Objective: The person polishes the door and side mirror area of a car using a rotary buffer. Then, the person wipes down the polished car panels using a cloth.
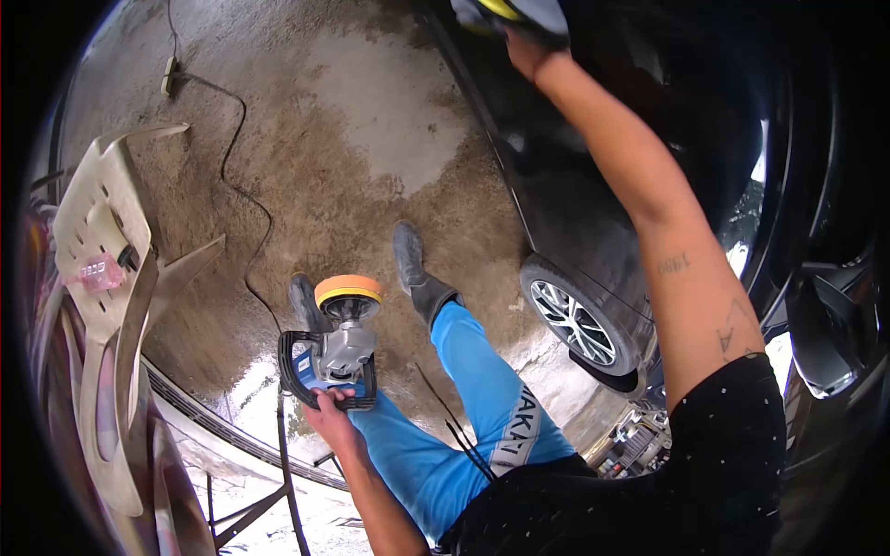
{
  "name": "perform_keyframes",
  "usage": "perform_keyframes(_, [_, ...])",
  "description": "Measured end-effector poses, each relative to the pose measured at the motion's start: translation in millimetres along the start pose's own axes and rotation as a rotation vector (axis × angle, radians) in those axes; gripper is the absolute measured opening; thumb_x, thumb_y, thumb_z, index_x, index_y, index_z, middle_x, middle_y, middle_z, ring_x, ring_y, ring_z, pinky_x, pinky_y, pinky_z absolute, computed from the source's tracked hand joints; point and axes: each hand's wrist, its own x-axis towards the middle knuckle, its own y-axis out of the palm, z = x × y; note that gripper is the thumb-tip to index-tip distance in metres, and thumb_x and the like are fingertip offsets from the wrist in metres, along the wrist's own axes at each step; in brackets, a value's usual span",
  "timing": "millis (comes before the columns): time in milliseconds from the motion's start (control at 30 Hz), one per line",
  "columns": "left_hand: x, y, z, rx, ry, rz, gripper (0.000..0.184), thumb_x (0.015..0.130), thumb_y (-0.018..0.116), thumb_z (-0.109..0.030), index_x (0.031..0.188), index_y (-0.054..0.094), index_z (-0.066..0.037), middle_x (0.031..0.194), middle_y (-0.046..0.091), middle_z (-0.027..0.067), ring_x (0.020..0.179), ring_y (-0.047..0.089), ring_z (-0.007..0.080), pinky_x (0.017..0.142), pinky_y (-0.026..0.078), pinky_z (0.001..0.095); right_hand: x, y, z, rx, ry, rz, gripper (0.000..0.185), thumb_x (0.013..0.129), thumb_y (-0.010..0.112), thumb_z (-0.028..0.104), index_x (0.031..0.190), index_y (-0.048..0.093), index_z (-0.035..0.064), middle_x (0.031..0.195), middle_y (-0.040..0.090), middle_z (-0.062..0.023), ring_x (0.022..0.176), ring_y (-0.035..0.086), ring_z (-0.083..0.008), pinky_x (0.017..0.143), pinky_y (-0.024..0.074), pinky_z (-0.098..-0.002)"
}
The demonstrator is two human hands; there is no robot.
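My left hand [332, 412] is closed round the black loop handle of an electric polisher [347, 352]. The polisher hangs in front of my legs, its orange and yellow foam pad [348, 289] facing up and away from me. My right arm reaches far forward over the black car [593, 185]. At its end my right hand [531, 54] meets a grey and yellow cloth [524, 17] against the dark bodywork. The cloth is partly blurred and cut off by the frame's top edge, and it hides my fingers.
A worn plastic chair [102, 222] stands at the left, with a small pink-labelled bottle [97, 272] on it. A black power cord [243, 120] snakes across the wet concrete floor [315, 176]. The car's wheel [573, 320] and side mirror [820, 334] are at the right.
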Motion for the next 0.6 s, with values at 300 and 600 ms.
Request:
perform_keyframes(300, [22, -3, 25, 0.039, -0.040, 0.018, 0.008, 0.096, 0.047, -0.005, 0.104, 0.047, -0.004, 0.076, 0.054, 0.0078, 0.067, 0.061, 0.0218, 0.069, 0.052, 0.0360, -418, -105, 26, 0.007, 0.335, 1.162, 0.057, 0.100, 0.053, 0.020, 0.155, 0.040, 0.0111, 0.160, 0.039, -0.0144, 0.148, 0.038, -0.0287, 0.125, 0.0255, -0.0373])
perform_keyframes(600, [-14, 17, -26, 0.092, 0.065, 0.144, 0.007, 0.097, 0.046, -0.005, 0.104, 0.048, -0.003, 0.074, 0.053, 0.0067, 0.063, 0.057, 0.0207, 0.067, 0.052, 0.0357, -187, -250, 47, -0.232, 0.085, -0.156, 0.078, 0.082, 0.057, 0.003, 0.157, 0.043, 0.0179, 0.139, 0.061, -0.0125, 0.121, 0.060, -0.0327, 0.105, 0.0454, -0.0401])
